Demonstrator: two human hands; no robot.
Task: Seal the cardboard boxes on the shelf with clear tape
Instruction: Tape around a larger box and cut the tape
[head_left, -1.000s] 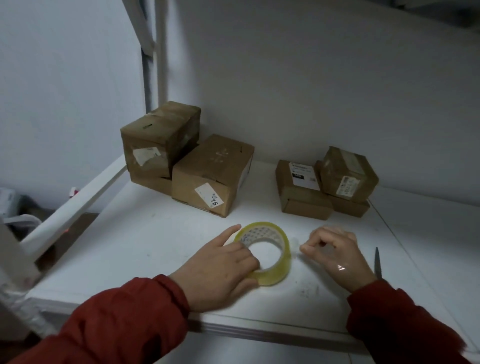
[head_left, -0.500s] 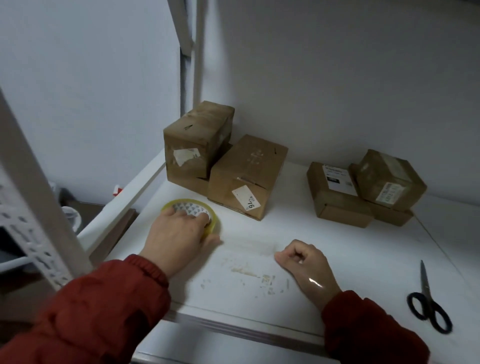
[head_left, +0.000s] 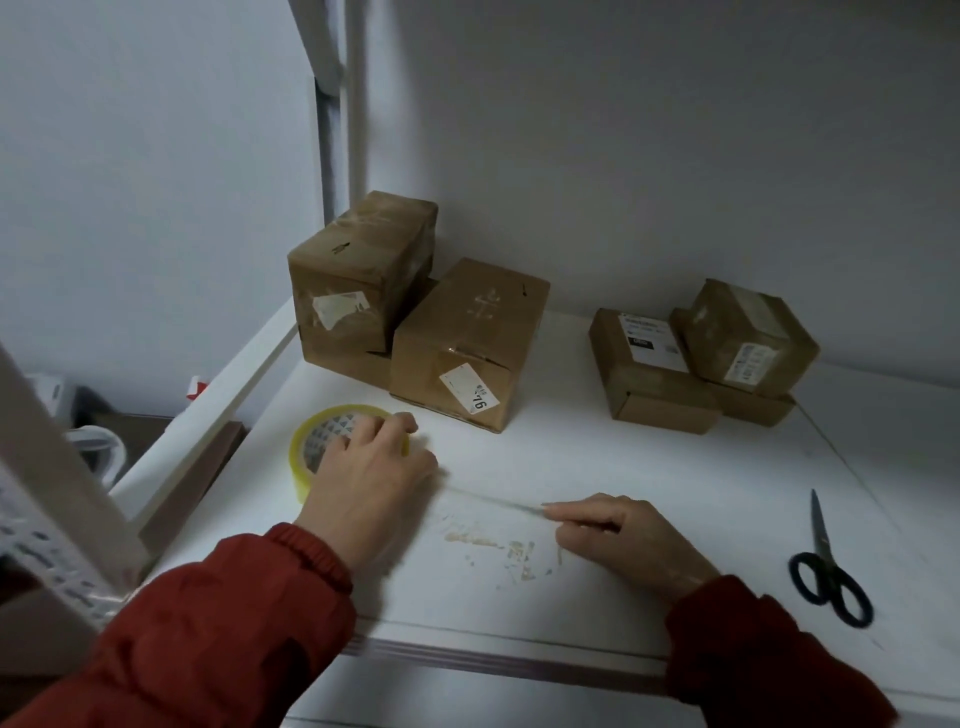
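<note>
surface: white shelf board (head_left: 675, 467), scuffed, against pale grey wall (head_left: 675, 156) | brown cardboard boxes (head_left: 467, 338) at back | yellowish clear-tape roll (head_left: 304, 447) flat at left, left hand (head_left: 369, 483) fingers curled over its rim | right hand (head_left: 623, 535) pinches taut tape strip (head_left: 493, 500)

cardboard boxes (head_left: 467, 332): matt brown card, scuffed, paper labels (head_left: 469, 396) | tape roll (head_left: 310, 441): glossy yellowish clear plastic | tape strip (head_left: 488, 502): shiny clear film | shelf (head_left: 675, 467): smooth white, near patch rough with residue | scissors (head_left: 827, 564): black plastic handles, metal blades | sleeves (head_left: 208, 639): red cloth
</note>
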